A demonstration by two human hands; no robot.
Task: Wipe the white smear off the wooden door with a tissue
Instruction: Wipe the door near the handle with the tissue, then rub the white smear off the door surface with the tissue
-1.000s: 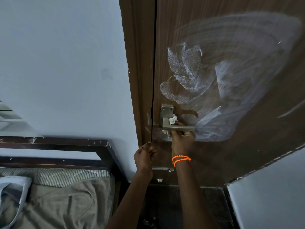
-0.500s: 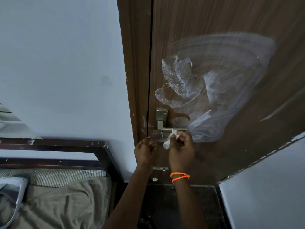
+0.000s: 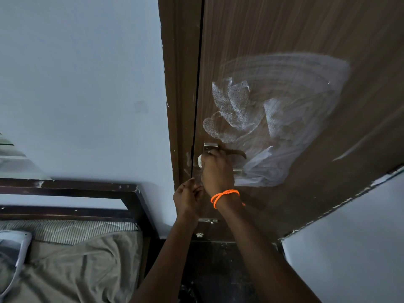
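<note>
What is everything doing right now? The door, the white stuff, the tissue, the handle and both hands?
Wooden door: shut.
White smear: not yet wiped off.
Tissue: bunched in right hand.
Door handle: mostly covered by right hand.
Left hand: curled, holding nothing visible.

From my feed, both of the person's forearms come up from the bottom edge bare, with no sleeve showing anywhere along them. The right hand (image 3: 217, 171) carries the only thing worn: an orange beaded bracelet (image 3: 225, 196) looped twice round the wrist, so I see two thin bright strands lying close together, with a small orange end sticking out at the wrist's right edge. The left hand (image 3: 188, 199) and its wrist are plain. I can make out no ring or watch on either hand, though the light is dim.
</note>
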